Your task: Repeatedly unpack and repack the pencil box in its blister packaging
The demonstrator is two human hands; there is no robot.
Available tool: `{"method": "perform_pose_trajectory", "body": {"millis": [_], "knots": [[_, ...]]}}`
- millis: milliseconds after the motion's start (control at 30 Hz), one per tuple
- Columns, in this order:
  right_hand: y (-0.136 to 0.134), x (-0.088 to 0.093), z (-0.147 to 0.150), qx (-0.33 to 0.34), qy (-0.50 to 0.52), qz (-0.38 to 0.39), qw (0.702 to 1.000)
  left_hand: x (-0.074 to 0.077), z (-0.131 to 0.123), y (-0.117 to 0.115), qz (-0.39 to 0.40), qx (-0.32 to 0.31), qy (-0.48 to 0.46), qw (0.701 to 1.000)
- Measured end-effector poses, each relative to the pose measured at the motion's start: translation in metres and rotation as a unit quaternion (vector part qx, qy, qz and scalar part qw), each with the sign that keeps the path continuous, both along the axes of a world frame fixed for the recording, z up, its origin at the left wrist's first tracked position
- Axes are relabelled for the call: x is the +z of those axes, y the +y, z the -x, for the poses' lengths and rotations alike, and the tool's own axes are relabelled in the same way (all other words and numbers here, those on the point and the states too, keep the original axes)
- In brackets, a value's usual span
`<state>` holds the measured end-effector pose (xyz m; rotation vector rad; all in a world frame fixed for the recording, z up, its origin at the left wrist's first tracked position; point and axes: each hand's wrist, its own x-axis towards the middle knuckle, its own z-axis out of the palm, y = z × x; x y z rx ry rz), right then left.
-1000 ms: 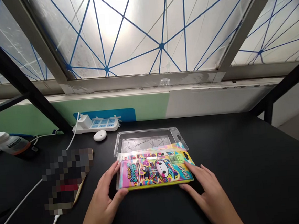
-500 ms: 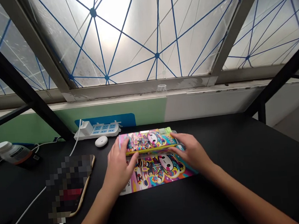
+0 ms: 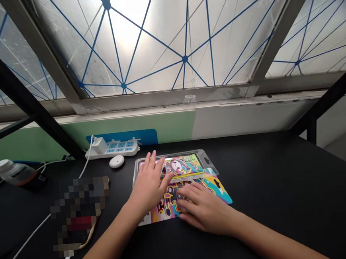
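A colourful flat box printed with a cartoon character lies inside a clear plastic blister tray. Under the tray's near edge is a bright printed backing card with a hanger slot. My left hand rests over the left part of the box and tray, its fingers stretched out. Over the near edge of the card is my right hand, slightly blurred, fingers spread and holding nothing. Both hands hide parts of the card.
To the left, a phone with a blurred-out screen lies by its cable. Behind it are a white earbud case, a power strip and a white-capped bottle. Black frame bars slant at both sides of the black desk.
The box has gone down into the clear tray and both hands have let go of it. My right hand has moved nearer and left, onto the card. The view has shifted slightly.
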<state>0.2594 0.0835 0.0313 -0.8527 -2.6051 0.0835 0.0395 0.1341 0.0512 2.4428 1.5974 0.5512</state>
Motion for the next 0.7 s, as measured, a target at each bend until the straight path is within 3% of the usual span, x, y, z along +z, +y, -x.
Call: {"method": "perform_pose_trajectory", "body": {"millis": [133, 267, 433, 600, 700], "knots": [[0.0, 0.002, 0.001, -0.014, -0.042, 0.152, 0.987, -0.006, -0.008, 0.02, 0.072, -0.02, 0.016, 0.997], [-0.002, 0.01, -0.01, -0.026, -0.039, 0.198, 0.979, -0.018, 0.01, 0.031, 0.022, 0.039, 0.056, 0.997], [0.001, 0.008, -0.016, -0.091, 0.001, 0.165, 0.982, -0.022, 0.031, 0.034, 0.014, 0.074, 0.075, 0.994], [0.013, -0.008, -0.015, -0.201, 0.0, 0.087, 0.976, -0.021, 0.031, 0.036, 0.016, 0.066, 0.094, 0.993], [0.011, -0.01, -0.013, -0.215, -0.008, 0.084, 0.973, -0.022, 0.032, 0.036, 0.017, 0.056, 0.085, 0.995]]}}
